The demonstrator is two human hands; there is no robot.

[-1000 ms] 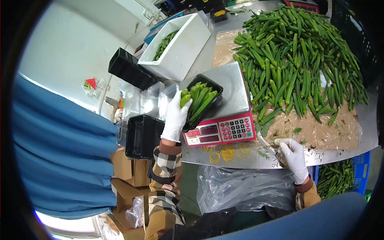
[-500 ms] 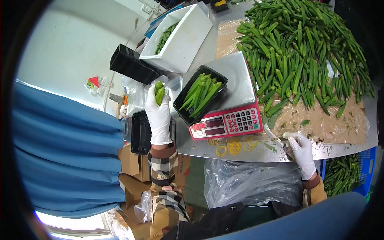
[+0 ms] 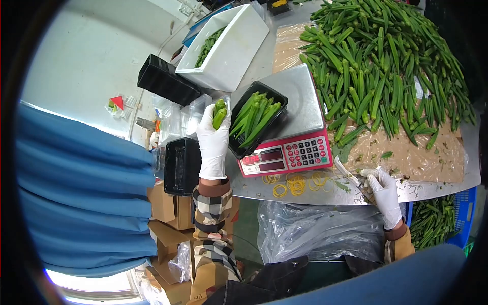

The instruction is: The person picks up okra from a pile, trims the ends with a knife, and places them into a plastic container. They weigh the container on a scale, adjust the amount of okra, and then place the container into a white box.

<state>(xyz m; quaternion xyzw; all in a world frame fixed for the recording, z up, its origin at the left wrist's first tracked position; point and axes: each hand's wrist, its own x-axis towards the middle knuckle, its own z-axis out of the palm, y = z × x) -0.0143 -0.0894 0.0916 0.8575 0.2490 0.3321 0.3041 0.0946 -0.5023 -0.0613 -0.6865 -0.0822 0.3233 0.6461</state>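
Weighing station, seen from above the worker's shoulders. The red scale (image 3: 290, 152) serves as landmark. On its steel platter sits a black tray (image 3: 258, 124), already well filled with okra pods laid lengthwise. Just left of the tray, the gloved left hand (image 3: 213, 142) is closed around two okra pods (image 3: 219, 113), held upright beside the tray's rim and not yet in it. To the right of the scale and toward the worker, the gloved right hand (image 3: 384, 193) is closed around a knife (image 3: 348, 178) resting near the table edge. Beyond the scale lies the large loose okra heap (image 3: 386, 66) on brown paper; behind it to the left stands a white crate (image 3: 229, 46) partly filled with okra. Yellow rubber bands (image 3: 295, 184) lie in front of the scale, unused. Empty black trays (image 3: 182, 165) wait left of it. Judged from this: one tray is nearly portioned, with banding and most of the heap left.
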